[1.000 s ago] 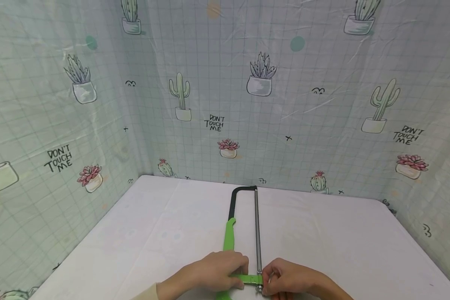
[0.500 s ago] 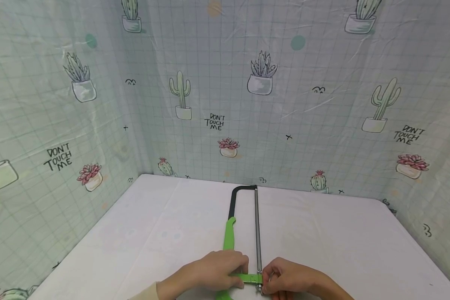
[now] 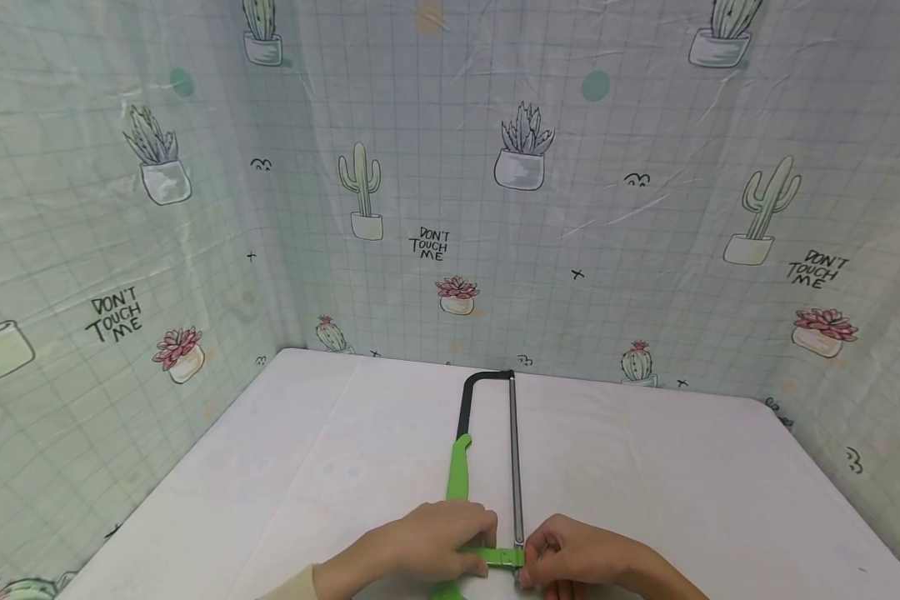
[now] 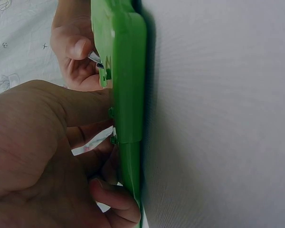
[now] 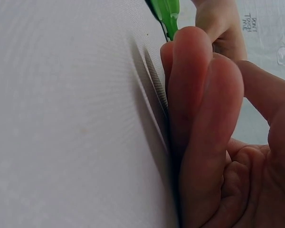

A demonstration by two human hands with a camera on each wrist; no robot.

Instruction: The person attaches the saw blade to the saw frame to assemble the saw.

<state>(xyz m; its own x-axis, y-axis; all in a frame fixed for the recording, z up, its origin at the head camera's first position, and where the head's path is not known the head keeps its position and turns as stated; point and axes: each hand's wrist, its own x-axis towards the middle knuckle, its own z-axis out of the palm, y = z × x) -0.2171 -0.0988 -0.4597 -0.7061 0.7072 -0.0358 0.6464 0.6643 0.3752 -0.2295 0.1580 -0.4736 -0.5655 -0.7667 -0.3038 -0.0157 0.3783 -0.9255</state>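
Observation:
A hacksaw (image 3: 458, 471) with a green handle and a black front bow lies on the white table, its grey blade (image 3: 516, 467) running along the right side. My left hand (image 3: 438, 542) grips the green frame near the handle, thumb and fingers around it; the left wrist view shows the green part (image 4: 128, 95) close up. With thumb and fingertips, my right hand (image 3: 581, 554) pinches the small metal wing nut (image 3: 522, 577) at the blade's near end. In the right wrist view, the right hand's fingers (image 5: 211, 109) lie by the table and hide the nut.
The white table (image 3: 667, 483) extends on both sides of the saw. A cactus-patterned curtain (image 3: 450, 183) hangs behind the table and along its sides.
My right fingers have shifted slightly at the wing nut, which now shows turned and more covered. The left hand and the saw stay in place.

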